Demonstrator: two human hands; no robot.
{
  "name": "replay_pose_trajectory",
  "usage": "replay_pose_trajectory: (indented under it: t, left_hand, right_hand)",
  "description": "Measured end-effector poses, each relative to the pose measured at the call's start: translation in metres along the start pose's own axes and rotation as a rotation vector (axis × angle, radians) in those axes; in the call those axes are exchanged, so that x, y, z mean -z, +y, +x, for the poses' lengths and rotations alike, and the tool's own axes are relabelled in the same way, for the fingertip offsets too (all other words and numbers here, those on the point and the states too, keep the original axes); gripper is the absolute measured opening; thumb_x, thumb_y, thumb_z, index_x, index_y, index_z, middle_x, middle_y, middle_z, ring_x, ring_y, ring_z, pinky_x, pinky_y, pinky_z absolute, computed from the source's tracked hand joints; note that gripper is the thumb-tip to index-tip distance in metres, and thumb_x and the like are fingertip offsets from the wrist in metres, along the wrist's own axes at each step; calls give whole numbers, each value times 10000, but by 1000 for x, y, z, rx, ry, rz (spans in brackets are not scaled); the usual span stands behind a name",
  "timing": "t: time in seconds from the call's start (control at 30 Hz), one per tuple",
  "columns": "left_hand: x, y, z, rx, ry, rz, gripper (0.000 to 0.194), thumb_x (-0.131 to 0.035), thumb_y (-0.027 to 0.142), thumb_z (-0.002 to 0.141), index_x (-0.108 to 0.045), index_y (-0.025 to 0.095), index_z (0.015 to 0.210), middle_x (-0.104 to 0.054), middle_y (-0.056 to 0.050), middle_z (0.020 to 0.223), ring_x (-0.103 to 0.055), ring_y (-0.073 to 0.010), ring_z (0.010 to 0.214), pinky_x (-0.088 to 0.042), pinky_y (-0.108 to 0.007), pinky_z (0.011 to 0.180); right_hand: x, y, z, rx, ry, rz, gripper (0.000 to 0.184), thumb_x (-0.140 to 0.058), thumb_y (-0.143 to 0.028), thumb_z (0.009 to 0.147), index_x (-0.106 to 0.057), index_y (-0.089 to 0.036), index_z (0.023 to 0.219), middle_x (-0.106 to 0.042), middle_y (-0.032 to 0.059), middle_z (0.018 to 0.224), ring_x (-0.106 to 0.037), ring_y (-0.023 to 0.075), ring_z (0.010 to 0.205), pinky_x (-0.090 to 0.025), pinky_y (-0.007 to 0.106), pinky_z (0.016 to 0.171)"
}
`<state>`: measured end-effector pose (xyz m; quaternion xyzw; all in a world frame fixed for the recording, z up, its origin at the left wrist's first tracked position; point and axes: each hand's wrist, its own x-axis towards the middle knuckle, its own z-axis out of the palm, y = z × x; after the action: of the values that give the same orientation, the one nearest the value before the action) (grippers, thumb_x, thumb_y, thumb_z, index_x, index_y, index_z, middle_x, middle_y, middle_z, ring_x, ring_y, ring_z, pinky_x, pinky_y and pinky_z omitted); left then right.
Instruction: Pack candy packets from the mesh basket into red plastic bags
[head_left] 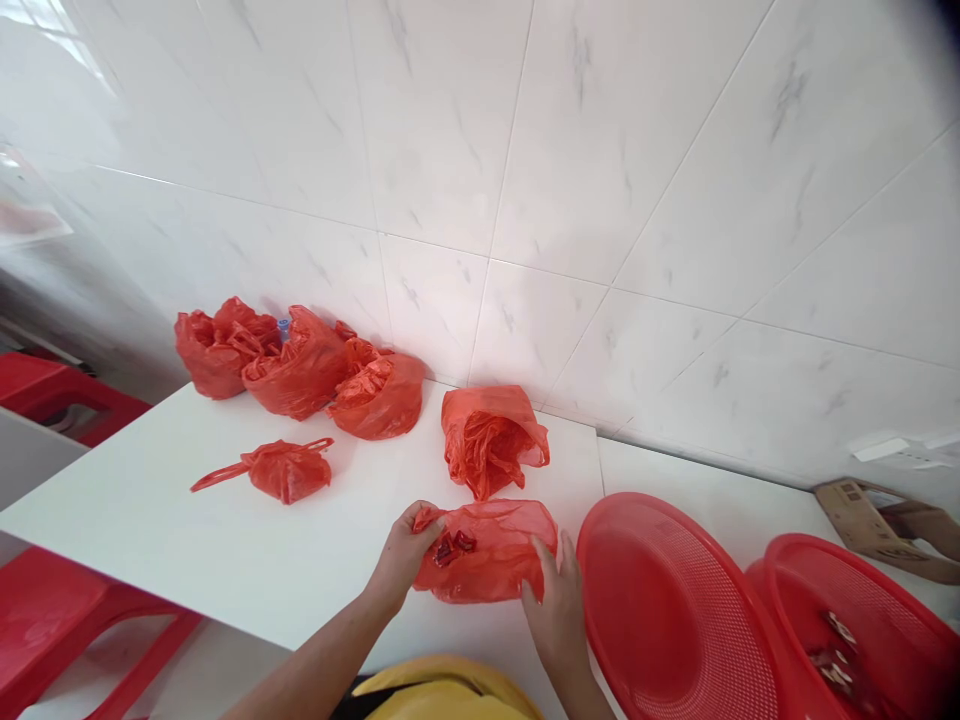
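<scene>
A thin red plastic bag (495, 560) lies spread on the white table in front of me, with a few small dark red, shiny items (454, 547) showing at its left part. My left hand (409, 550) pinches the bag's left end between thumb and fingers. At the opposite end my right hand (555, 600) rests against the bag, fingers spread and thumb apart. Just behind stands a crumpled pile of red plastic bags (491, 435). A small tied red bag (289, 472) with its handles stretched out sits to the left.
Several filled red bags (300, 365) stand along the tiled wall, a blue bottle cap (283, 326) among them. On the right are a red basket (739, 590) and another red basket (892, 580) holding small items. A cardboard box (862, 520) lies beyond; red stools (67, 610) are at left.
</scene>
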<state>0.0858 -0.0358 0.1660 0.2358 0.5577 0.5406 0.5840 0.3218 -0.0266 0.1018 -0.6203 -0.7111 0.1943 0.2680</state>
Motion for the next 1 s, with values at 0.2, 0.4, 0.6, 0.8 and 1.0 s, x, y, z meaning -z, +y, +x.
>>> replay_pose_trajectory:
  t: [0.2, 0.4, 0.6, 0.8, 1.0]
  left_hand:
    - [-9, 9, -3, 10, 32, 24, 311, -709, 427, 657, -498, 202, 693, -528, 68, 533, -471, -91, 480, -365, -200, 499]
    - [-7, 14, -2, -16, 56, 51, 275, -685, 411, 672, -509, 203, 707, -514, 66, 538, -454, -94, 496, -363, -204, 515]
    - [3, 25, 3, -107, 147, 149, 126, -620, 302, 661, -565, 203, 714, -533, 48, 599, -458, -109, 535, -358, -215, 543]
    - [4, 39, 1, -129, 219, 167, 120, -580, 262, 623, -590, 210, 730, -546, 48, 627, -467, -119, 551, -361, -223, 538]
    - [4, 43, -3, -161, 233, 182, 85, -563, 224, 631, -584, 201, 710, -538, 45, 614, -455, -110, 537, -365, -219, 528]
  right_hand:
    - [-18, 15, -9, -151, -155, 136, 599, -482, -196, 687, -514, -173, 1285, -400, 154, 1386, -439, 330, 1245, -443, 425, 934]
    - [3, 6, -9, -252, -207, 207, 148, -490, -256, 716, -606, -213, 797, -614, 71, 878, -605, 234, 808, -467, 330, 727]
    - [42, -8, -2, -176, -130, 233, 107, -518, -290, 729, -597, -218, 740, -573, 62, 910, -557, 208, 801, -442, 307, 719]
    - [64, -14, -4, -187, -169, 217, 142, -547, -319, 732, -476, -229, 649, -508, 0, 734, -491, 170, 677, -397, 275, 629]
    - [71, -17, -10, -292, -288, 307, 211, -557, -292, 701, -367, -234, 630, -374, -59, 597, -387, 136, 585, -332, 249, 551]
